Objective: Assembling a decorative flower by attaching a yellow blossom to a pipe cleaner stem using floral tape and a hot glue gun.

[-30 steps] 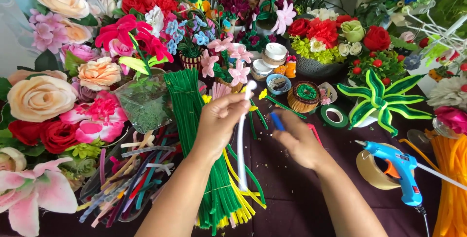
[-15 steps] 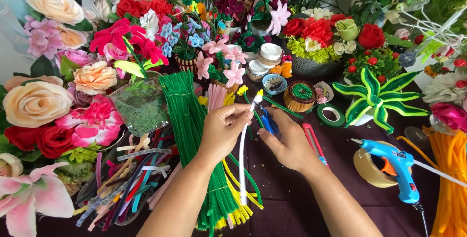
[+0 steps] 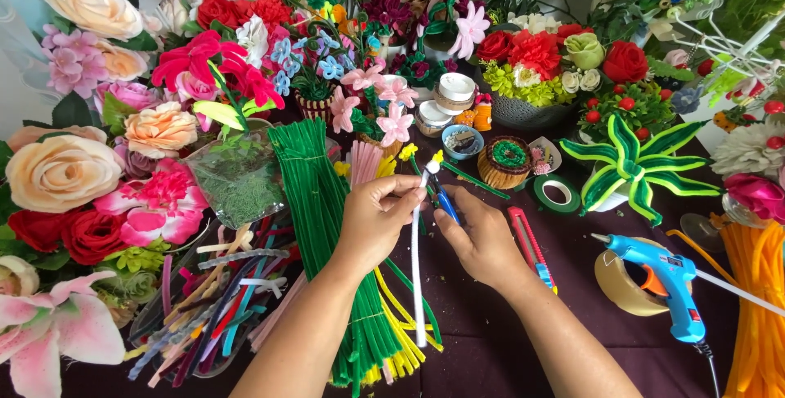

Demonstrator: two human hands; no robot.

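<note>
Two hands working a white pipe cleaner over a table of craft flowers

The white pipe cleaner (image 3: 418, 275) hangs straight down from the left hand (image 3: 376, 220), whose fingers (image 3: 406, 194) are pinched together on its top end; just right of them the right hand (image 3: 481, 236) has its fingers closed on a blue pipe cleaner (image 3: 446, 204). Below the left fingers lies a green pipe cleaner bundle (image 3: 323, 226) over yellow ones; well right of the right fingers sits a blue glue gun (image 3: 664, 279), with a red utility knife (image 3: 530, 244) nearer
</note>
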